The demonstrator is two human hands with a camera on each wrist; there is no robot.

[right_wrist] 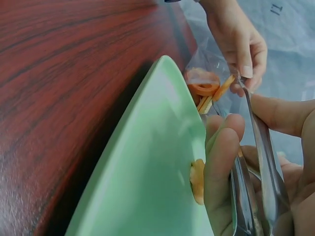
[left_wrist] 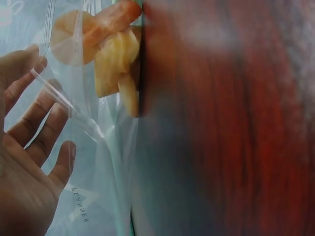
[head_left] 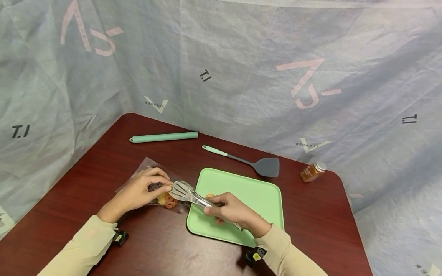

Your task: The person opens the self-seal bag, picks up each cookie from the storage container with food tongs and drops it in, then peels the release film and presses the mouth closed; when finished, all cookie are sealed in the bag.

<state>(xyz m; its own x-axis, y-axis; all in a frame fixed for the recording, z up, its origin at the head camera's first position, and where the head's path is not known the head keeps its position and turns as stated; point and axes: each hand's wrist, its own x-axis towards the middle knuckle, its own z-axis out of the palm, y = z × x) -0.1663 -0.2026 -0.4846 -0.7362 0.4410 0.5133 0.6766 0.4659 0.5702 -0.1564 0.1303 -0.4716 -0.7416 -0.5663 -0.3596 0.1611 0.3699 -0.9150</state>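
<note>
My left hand (head_left: 143,188) holds the mouth of a clear plastic bag (head_left: 146,163) on the table, its thumb and fingers at the film's edge. Inside lie yellow and orange food pieces (left_wrist: 118,54), one of them a ring (right_wrist: 204,84). Metal tongs (head_left: 183,193) with a slotted head are gripped in my right hand (head_left: 233,212), their arms between thumb and fingers. The tongs' tips reach the bag's mouth, right by the left thumb, where a thin yellow-orange piece (right_wrist: 224,87) shows. Under the right hand is a light green tray (head_left: 241,180) with a food piece (right_wrist: 197,181) on it.
Behind the tray lies a spatula (head_left: 267,167) with a grey blade. A light green stick-shaped item (head_left: 164,137) rests at the back left. A small jar (head_left: 312,171) with a silver lid is at the back right, near the table (head_left: 321,214) edge. Fabric hangs behind.
</note>
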